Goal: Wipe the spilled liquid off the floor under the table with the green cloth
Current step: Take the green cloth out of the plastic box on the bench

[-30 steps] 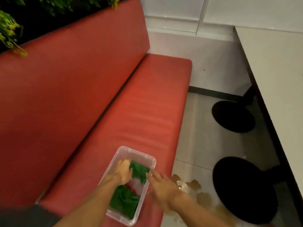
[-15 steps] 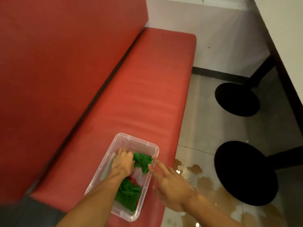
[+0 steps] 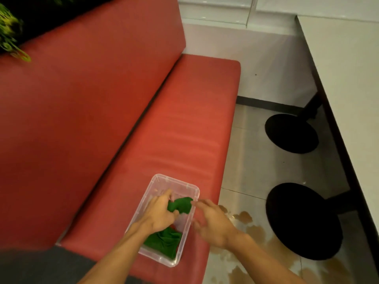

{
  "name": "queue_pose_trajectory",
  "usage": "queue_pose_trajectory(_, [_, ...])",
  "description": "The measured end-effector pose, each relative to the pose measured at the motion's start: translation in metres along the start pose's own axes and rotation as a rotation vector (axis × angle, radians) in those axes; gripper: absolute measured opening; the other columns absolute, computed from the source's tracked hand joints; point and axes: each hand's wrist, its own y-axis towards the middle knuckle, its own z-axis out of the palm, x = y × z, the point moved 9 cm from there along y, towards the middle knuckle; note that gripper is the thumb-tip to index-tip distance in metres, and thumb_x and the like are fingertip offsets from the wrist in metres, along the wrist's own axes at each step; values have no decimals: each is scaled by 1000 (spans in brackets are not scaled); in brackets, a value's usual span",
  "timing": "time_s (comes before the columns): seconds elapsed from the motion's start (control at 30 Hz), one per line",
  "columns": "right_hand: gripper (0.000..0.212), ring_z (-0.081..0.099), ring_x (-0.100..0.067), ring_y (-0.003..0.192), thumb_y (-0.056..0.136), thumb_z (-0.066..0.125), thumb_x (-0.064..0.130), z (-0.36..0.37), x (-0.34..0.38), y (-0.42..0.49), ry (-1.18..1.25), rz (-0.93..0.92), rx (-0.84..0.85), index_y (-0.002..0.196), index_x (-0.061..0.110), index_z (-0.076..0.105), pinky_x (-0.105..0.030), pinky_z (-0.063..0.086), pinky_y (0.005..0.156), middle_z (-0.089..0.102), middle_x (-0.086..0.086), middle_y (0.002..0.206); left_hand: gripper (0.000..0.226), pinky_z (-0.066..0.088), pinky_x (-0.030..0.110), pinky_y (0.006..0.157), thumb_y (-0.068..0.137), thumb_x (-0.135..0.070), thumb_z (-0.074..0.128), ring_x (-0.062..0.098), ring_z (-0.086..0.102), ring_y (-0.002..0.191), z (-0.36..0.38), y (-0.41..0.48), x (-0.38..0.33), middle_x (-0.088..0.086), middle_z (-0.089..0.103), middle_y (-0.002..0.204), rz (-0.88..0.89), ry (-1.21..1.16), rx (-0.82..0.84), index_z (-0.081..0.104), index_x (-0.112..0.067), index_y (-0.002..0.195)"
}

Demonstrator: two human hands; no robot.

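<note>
A clear plastic bin (image 3: 176, 180) stands on the red seat (image 3: 184, 130), near its front edge. The person's left hand (image 3: 159, 215) is inside the bin, and its fingers (image 3: 167, 194) are curled around a bunch of the green cloth (image 3: 182, 204), which stays at the far half of the bin, below the rim. More green fabric (image 3: 164, 241) lies in the near half; it is not possible to tell if this is the same cloth or a second one, because the left wrist covers the place between them. A small red thing (image 3: 174, 226) shows there also, mostly hidden. The right hand (image 3: 213, 225) is just beside the right wall of the bin and holds nothing; it is blurred, but its fingers (image 3: 200, 203) look spread and loose. On the floor (image 3: 252, 160) to the right of the seat, the brown spilled liquid (image 3: 255, 232) lies in patches, partly hidden behind the right forearm and cut off at the lower edge. It reaches the nearer of two black round bases (image 3: 303, 221) under the table (image 3: 348, 78).
</note>
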Motion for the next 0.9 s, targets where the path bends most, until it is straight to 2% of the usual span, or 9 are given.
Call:
queue_pose_trajectory(0.1, [69, 42, -4, 125, 80, 63, 54, -31, 17, -22, 178, -30, -108, 141, 32, 39, -21, 35, 107, 40, 18, 132, 21, 48, 46, 54, 77, -12, 69, 21, 60, 62, -24, -31, -43, 12, 66, 78, 108, -255, 61, 52, -23, 83])
queue_pose_trajectory(0.17, [70, 47, 0, 117, 72, 66, 65, -46, 27, -40, 243, -62, -115, 133, 35, 47, -20, 40, 101, 44, 20, 124, 21, 49, 39, 56, 79, -17, 75, 22, 63, 65, -36, -52, -72, 8, 68, 78, 161, -344, 98, 56, -20, 88])
queue_pose_trajectory(0.27, [33, 64, -8, 86, 75, 73, 50, -72, 35, -70, 349, -65, -132, 101, 33, 62, -30, 53, 79, 66, 9, 95, 27, 49, 33, 62, 73, -28, 82, 18, 63, 66, -46, -77, -113, 1, 69, 78, 238, -383, 145, 62, -20, 89])
queue_pose_trajectory(0.37, [14, 63, -13, 66, 86, 69, 32, -99, 33, -112, 491, -39, -179, 91, 20, 66, -36, 51, 66, 67, 1, 73, 28, 51, 34, 65, 71, -27, 85, 17, 64, 70, -51, -98, -143, 1, 70, 81, 259, -411, 168, 68, -17, 92])
queue_pose_trajectory(0.47, [15, 63, -10, 75, 93, 62, 29, -120, 24, -150, 641, -35, -215, 99, 17, 66, -30, 52, 71, 67, 1, 79, 31, 54, 35, 75, 73, -20, 82, 19, 68, 85, -46, -113, -166, 9, 73, 95, 248, -508, 189, 72, -17, 102])
queue_pose_trajectory(0.57, [22, 68, -17, 86, 95, 55, 32, -138, 7, -187, 755, 8, -290, 98, 14, 67, -33, 54, 78, 70, -2, 86, 34, 53, 27, 68, 74, -26, 79, 15, 67, 82, -18, -131, -178, 12, 72, 94, 109, -732, 152, 71, -12, 105])
queue_pose_trajectory(0.67, [27, 70, -22, 93, 95, 55, 31, -140, -10, -215, 907, 58, -328, 101, 9, 69, -34, 56, 84, 74, -8, 95, 58, 54, 42, 87, 61, -41, 86, 30, 68, 99, 25, -145, -185, 17, 71, 105, -13, -899, 152, 70, -9, 106])
queue_pose_trajectory(0.73, [28, 71, -25, 93, 94, 56, 29, -135, -25, -235, 1027, 119, -316, 103, 6, 70, -37, 56, 85, 74, -11, 97, 57, 51, 45, 93, 64, -40, 84, 33, 67, 101, 50, -156, -200, 18, 71, 103, -31, -906, 145, 69, -3, 105])
queue_pose_trajectory(0.9, [37, 71, -31, 93, 88, 61, 34, -116, -65, -259, 1151, 217, -236, 102, 2, 71, -42, 55, 87, 73, -18, 97, 42, 57, 37, 82, 88, -41, 61, 26, 71, 90, 95, -168, -224, 15, 74, 93, -86, -846, 86, 73, -2, 95])
